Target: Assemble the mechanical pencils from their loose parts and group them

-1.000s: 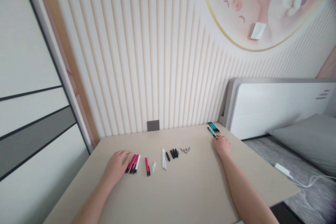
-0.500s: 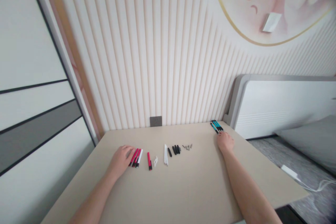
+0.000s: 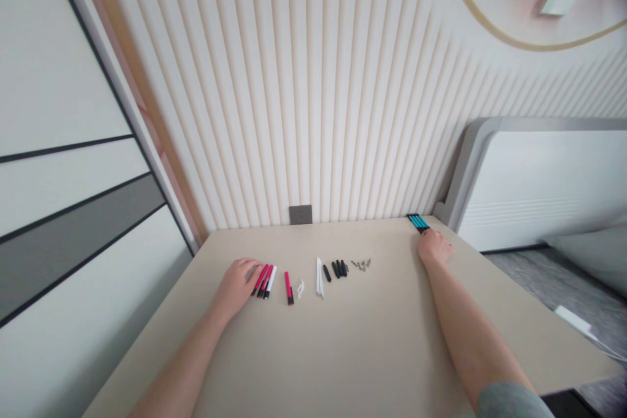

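My left hand (image 3: 240, 284) lies on the table with its fingers stretched out and apart, beside a row of pink pen barrels (image 3: 263, 279) with black ends. A white barrel (image 3: 271, 282) with a black end lies at the right of that row. At the table's back right corner, my right hand (image 3: 434, 245) has its fingers curled on the near black ends of several teal-and-black pens (image 3: 418, 222) lying side by side; its fingertips are partly hidden. A single pink-and-black pen barrel (image 3: 289, 287) lies apart, with small white clips (image 3: 300, 288) to its right.
Mid-table lie thin white refills (image 3: 319, 277), several black grips (image 3: 337, 268) and small grey metal pieces (image 3: 362, 264). The ribbed wall with a socket (image 3: 300, 214) borders the table (image 3: 318, 353) behind. A headboard (image 3: 539, 170) stands to the right, a white cabinet (image 3: 73, 261) to the left.
The leftmost teal pen, which lay a little nearer than the others, is now level with them, my right hand still on it. The left hand stays by the pink barrels. The view has shifted slightly.
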Demonstrator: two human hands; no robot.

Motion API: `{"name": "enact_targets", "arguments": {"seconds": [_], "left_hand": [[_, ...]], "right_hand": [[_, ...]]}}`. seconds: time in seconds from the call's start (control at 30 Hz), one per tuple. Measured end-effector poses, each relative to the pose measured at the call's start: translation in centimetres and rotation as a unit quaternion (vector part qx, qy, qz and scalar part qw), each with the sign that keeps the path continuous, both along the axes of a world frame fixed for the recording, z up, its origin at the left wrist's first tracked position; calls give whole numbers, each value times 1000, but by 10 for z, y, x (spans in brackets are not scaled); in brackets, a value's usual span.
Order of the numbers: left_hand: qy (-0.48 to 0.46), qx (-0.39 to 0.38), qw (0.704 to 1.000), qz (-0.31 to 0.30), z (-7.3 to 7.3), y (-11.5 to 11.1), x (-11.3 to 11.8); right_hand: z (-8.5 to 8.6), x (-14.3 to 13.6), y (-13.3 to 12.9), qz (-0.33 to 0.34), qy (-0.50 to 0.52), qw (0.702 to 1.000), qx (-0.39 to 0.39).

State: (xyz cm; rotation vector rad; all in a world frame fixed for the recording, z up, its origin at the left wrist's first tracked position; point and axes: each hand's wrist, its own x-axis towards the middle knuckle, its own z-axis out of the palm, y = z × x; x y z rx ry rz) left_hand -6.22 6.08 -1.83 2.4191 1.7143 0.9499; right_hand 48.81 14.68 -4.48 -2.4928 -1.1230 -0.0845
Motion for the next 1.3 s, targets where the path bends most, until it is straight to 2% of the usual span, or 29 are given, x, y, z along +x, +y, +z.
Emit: {"name": "enact_targets", "arguments": {"seconds": [0.37,0.5,0.6,0.7,0.77,0.93,1.07,1.17,1.3], "left_hand": [[2,-19,1000,-1,1,-5,5],[13,-16,1000,-20,-1,-7,5],[24,-12,998,-49,2,-11,7],[41,-10,995,-91,7,-17,11],[59,-9,992,-111,9,-21,13],[101,-29,984,-145,8,-26,15],[104,-43,982,-149,5,-24,14],[87,-36,983,-156,7,-24,15],[52,-20,985,-165,13,-27,21]], "right_hand": [[-7,4,-3,11,-33,999,7],[-9,-1,-10,52,-53,996,40],[-8,-15,-20,99,-67,989,91],[0,-45,-32,160,-79,971,161],[10,-75,-41,222,-88,949,204],[38,-177,-67,373,-60,888,263],[44,-245,-95,449,-20,852,270],[36,-265,-115,517,-30,820,244],[28,-260,-132,587,-58,782,204]]}}
